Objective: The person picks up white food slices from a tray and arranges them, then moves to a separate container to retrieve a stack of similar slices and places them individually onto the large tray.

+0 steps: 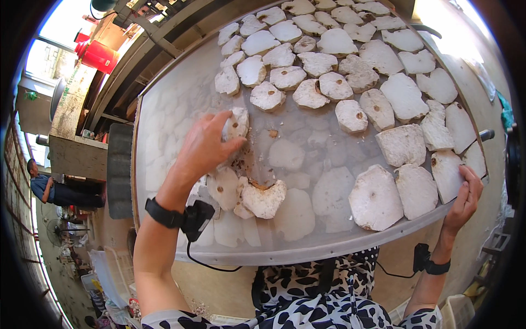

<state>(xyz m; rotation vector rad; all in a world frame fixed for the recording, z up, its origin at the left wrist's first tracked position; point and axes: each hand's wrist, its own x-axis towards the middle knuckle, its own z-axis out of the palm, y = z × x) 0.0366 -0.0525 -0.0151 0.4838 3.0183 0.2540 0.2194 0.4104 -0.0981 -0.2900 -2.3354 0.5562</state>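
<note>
My left hand (205,145) grips a small white slab (237,124) with a brown hole, between thumb and fingers, over the left part of a mesh-covered frame (307,131). Below that hand lie a few loose white pieces, among them a chunk (264,198) with a brown hollow. At the near right corner my right hand (464,200) has its fingers curled on the edge of another white slab (446,174); part of its grip is hidden. Rows of rough-edged slabs (402,97) cover the far and right parts of the mesh. More pale pieces show faintly beneath it.
Brown crumbs (241,163) are scattered on the mesh near my left hand. Wooden shelving (118,71) with a red container (97,55) stands beyond the frame at the left. Farther left are another person (49,186) and a fan (55,231).
</note>
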